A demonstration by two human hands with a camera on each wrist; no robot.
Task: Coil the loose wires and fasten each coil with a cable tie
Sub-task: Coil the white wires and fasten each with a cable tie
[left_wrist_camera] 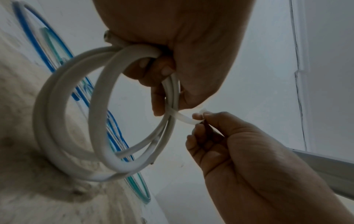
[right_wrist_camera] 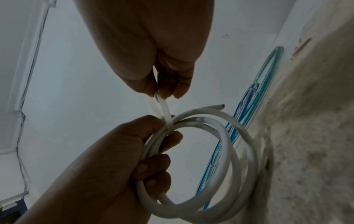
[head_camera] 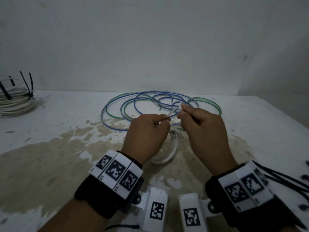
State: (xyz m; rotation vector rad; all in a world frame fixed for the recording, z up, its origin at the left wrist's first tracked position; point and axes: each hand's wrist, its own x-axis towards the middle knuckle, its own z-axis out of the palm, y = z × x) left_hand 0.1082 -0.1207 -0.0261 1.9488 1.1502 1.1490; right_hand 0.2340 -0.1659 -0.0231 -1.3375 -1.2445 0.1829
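Left hand (right_wrist_camera: 107,163) gripping white wire coil (left_wrist_camera: 63,121) above stained table (head_camera: 50,156), fingers curled round strands. Right hand (left_wrist_camera: 239,151) pinching white cable tie (left_wrist_camera: 184,119) looped round coil. Blue-green loose wires (head_camera: 117,106) lying behind.

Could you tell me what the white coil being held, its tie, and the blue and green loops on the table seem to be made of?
White coil: probably plastic-sheathed cable, smooth and matte, springing into stiff rounds.
Cable tie: likely nylon, a thin, flat, translucent white strip bending around the coil.
Blue and green loops: apparently clear-sheathed wire or tubing, glossy; which one is uncertain.
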